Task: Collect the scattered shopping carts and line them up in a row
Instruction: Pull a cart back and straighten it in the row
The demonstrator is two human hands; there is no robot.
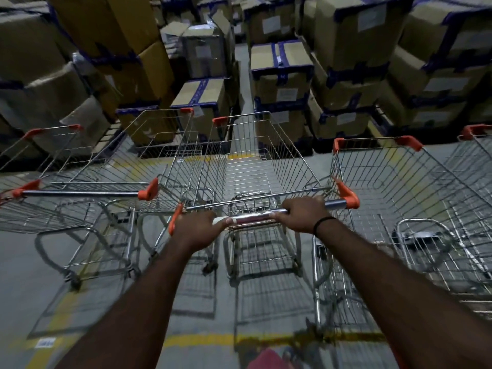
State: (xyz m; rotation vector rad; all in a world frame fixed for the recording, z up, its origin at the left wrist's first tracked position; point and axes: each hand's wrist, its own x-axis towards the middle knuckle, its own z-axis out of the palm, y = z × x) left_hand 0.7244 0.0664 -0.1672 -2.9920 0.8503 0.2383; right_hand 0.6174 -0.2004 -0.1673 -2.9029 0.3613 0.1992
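Both of my hands grip the chrome handle [253, 218] of 1 shopping cart [250, 161] on the grey warehouse floor [26, 262]. My left hand [198, 230] is curled round the bar near its left orange end cap. My right hand [302, 213], with a black band [323, 222] at the wrist, is wrapped round it further right.

The cart lies straight ahead of me. Its long axis runs away from my hands toward the far edge of the floor, where taped cardboard boxes [346, 35] are stacked high. It stands between 2 others: a cart on my left [127, 161], whose wire side looks to be touching or overlapping mine, and a cart on my right [399, 177], set a little apart. Parts of 2 more carts show at the left edge [40, 145] and the right edge [476, 145] of the view, all nosed toward the boxes.

The handle slants, with its right end further from me, so my right hand reaches further forward than my left. By my reading, the cart is nearly in its slot in the row. The next push should go along that long axis, with a slight swing to square it with its neighbours and clear the left cart's basket. A yellow floor line [199, 339] crosses near my feet.
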